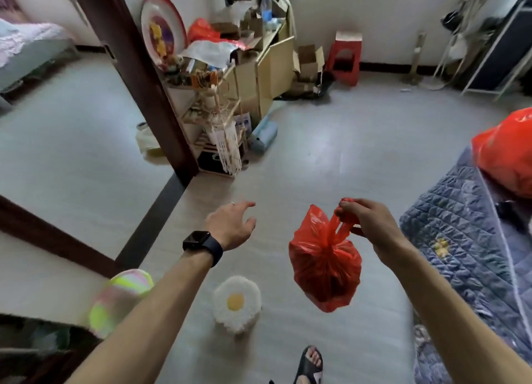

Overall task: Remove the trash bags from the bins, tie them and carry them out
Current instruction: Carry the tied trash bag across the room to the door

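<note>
While my right hand (365,219) pinches the knotted red trash bag (325,265) at centre right, my left hand (230,225) hangs open, empty. One fried-egg stool (236,306) sits below; one cluttered shelf (213,107) stands centre top; a second red bag (506,156) rests on the quilt (460,239), right edge.

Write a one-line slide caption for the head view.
Right hand holds a tied red trash bag by its handles above the floor while the open left hand reaches forward.

Bare forearms, black smartwatch (201,247), finger ring (232,203), black sandal (310,365).
</note>
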Tool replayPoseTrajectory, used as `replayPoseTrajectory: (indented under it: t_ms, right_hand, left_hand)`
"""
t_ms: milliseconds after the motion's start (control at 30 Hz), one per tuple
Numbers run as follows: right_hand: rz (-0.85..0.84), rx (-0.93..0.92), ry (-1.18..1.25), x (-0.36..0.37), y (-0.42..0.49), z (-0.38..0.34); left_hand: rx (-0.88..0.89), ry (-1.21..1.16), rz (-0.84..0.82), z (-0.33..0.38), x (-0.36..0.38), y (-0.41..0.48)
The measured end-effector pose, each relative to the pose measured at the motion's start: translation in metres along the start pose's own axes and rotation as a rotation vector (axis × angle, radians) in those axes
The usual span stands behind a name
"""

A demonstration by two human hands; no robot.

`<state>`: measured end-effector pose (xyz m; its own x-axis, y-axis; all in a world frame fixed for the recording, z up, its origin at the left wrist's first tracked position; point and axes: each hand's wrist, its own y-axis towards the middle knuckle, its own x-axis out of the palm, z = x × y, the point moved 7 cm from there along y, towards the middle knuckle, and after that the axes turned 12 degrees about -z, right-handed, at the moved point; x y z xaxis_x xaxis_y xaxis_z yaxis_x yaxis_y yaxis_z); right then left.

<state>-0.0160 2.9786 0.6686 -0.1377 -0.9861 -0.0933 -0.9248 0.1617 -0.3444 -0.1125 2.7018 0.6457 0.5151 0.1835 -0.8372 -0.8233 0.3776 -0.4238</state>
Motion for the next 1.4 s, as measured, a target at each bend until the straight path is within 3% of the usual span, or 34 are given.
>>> replayPoseTrajectory:
  t_ms: [267,533,767,933,1400]
  right_hand:
    - [0.065,-0.01,-0.003,-0.115,0.159,-0.059]
    - [0.185,-0.011,0.054,-0.214,0.322,-0.107]
    - [0.323,-0.001,0.11,-0.322,0.444,-0.16]
    - [0.366,-0.015,0.134,-0.384,0.52,-0.177]
    - [0.464,0.033,0.242,-0.688,0.741,-0.199]
  left_hand:
    - [0.012,0.041,0.049,0.074,-0.088,0.175]
    - [0.134,0.111,0.028,0.151,-0.161,0.377]
    - [0.262,0.154,0.003,0.259,-0.234,0.558]
    - [0.337,0.188,-0.042,0.328,-0.254,0.664]
    - [0.411,0.255,-0.133,0.608,-0.266,0.972]
